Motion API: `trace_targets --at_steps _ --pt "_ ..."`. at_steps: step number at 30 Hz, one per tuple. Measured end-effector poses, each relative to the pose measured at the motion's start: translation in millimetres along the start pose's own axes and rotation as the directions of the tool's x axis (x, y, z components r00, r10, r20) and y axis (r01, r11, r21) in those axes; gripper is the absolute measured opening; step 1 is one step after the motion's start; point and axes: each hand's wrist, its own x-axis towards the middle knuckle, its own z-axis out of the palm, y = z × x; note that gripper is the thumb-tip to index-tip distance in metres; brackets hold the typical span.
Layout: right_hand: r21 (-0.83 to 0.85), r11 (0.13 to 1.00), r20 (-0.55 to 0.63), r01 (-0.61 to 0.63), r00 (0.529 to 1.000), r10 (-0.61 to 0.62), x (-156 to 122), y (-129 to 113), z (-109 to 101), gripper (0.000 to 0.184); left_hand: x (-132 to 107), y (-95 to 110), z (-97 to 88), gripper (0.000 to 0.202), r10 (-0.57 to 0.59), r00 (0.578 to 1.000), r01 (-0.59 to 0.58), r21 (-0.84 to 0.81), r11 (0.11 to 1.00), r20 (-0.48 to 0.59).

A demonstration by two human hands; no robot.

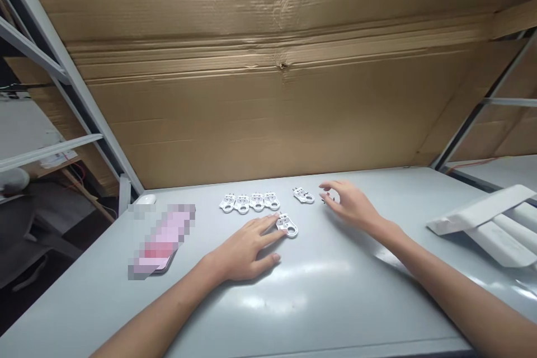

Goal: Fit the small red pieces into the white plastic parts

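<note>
My left hand (247, 249) lies on the table with its fingers spread. Its fingertips touch the edge of a white plastic plug-like piece (289, 227) that has prongs at one end and a round hole at the other. My right hand (354, 206) is held low over the table, thumb and index finger curved and apart. Small dark bits (329, 198) show between and beneath those fingers, too small to name. Another white plug-like piece (304, 196) lies between the hands, farther back. Beyond my left hand, several similar pieces (257, 202) sit side by side in a row.
A pink phone-like object (165, 240), blurred, rests at the left near a small white object (146, 199). White folded panels (490, 224) stand at the right. Cardboard (268, 123) walls the back of the grey table (302, 313), with metal frame posts (79, 78) at both sides.
</note>
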Motion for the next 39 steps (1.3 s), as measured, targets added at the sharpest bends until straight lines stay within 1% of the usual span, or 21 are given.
trace_targets --at_steps 1,3,4,5,6,8,10,13,16,18,20,22,24,26,28,31,34,37,39 --pt "0.051 0.995 0.009 0.082 0.997 -0.082 -2.9 -8.7 1.8 0.027 0.2 -0.3 0.2 0.054 0.009 1.000 -0.009 0.000 1.000 0.006" --pt "0.151 0.956 0.052 0.251 0.964 -0.262 -10.2 -28.5 6.2 0.028 0.9 -0.7 0.9 0.057 0.017 1.000 -0.017 0.006 1.000 0.018" --pt "0.195 0.922 0.083 0.335 0.931 -0.355 -14.0 -37.9 8.7 0.030 1.3 -0.8 1.4 0.058 0.011 1.000 -0.011 0.015 1.000 0.018" --pt "0.239 0.880 0.118 0.410 0.888 -0.445 -17.5 -46.1 11.1 0.030 1.8 -1.1 1.9 0.059 -0.004 1.000 0.004 0.032 0.999 0.012" --pt "0.269 0.852 0.136 0.450 0.857 -0.496 -20.5 -52.5 13.4 0.031 2.3 -1.6 2.5 0.058 -0.027 1.000 0.027 0.054 0.998 -0.001" --pt "0.287 0.826 0.158 0.485 0.826 -0.541 -24.4 -59.3 16.9 0.031 3.3 -4.0 3.8 0.057 -0.091 0.995 0.095 0.109 0.990 -0.038" --pt "0.267 0.832 0.179 0.487 0.823 -0.539 -25.5 -59.8 18.2 0.027 4.0 -8.8 4.9 0.055 -0.162 0.983 0.175 0.157 0.972 -0.090" --pt "0.203 0.858 0.190 0.472 0.841 -0.507 -24.0 -56.5 16.1 0.022 3.7 -19.3 5.2 0.051 -0.267 0.950 0.297 0.200 0.934 -0.165" --pt "0.122 0.886 0.180 0.448 0.868 -0.463 -21.4 -53.3 14.0 0.023 1.2 -28.7 2.5 0.051 -0.393 0.901 0.426 0.209 0.880 -0.183" --pt "0.094 0.903 0.178 0.419 0.886 -0.429 -20.0 -50.6 15.5 0.025 -1.8 -32.3 -1.7 0.055 -0.441 0.881 0.469 0.194 0.862 -0.171" --pt "0.093 0.930 0.166 0.356 0.915 -0.367 -18.9 -47.3 19.1 0.028 -5.5 -33.7 -7.1 0.058 -0.445 0.885 0.464 0.183 0.867 -0.135" --pt "0.093 0.954 0.145 0.284 0.944 -0.295 -18.3 -44.4 22.2 0.032 -9.1 -33.4 -12.5 0.058 -0.429 0.900 0.436 0.180 0.882 -0.074" --pt "0.086 0.963 0.131 0.255 0.955 -0.265 -18.2 -43.5 22.5 0.031 -11.6 -32.2 -16.3 0.060 -0.428 0.903 0.425 0.171 0.889 -0.016" --pt "0.085 0.954 0.152 0.288 0.942 -0.299 -18.6 -45.1 19.5 0.028 -12.5 -30.8 -17.9 0.063 -0.445 0.895 0.435 0.165 0.885 0.026" --pt "0.082 0.936 0.204 0.342 0.914 -0.352 -19.8 -48.6 14.9 0.025 -12.1 -29.7 -17.4 0.066 -0.467 0.883 0.454 0.169 0.875 0.050" --pt "0.047 0.917 0.268 0.397 0.879 -0.395 -22.6 -53.5 10.3 0.027 -10.4 -28.9 -14.9 0.069 -0.500 0.862 0.481 0.181 0.858 0.081" --pt "0.028 0.924 0.283 0.381 0.884 -0.373 -24.8 -54.5 11.4 0.039 -9.7 -29.1 -13.5 0.071 -0.516 0.852 0.500 0.160 0.851 0.082" --pt "0.048 0.941 0.289 0.335 0.897 -0.334 -24.3 -52.7 15.7 0.053 -11.1 -31.7 -14.4 0.072 -0.514 0.856 0.504 0.128 0.854 0.055" --pt "0.067 0.945 0.308 0.321 0.894 -0.326 -21.9 -51.6 18.7 0.059 -13.0 -35.8 -15.1 0.073 -0.522 0.852 0.514 0.134 0.847 0.033"
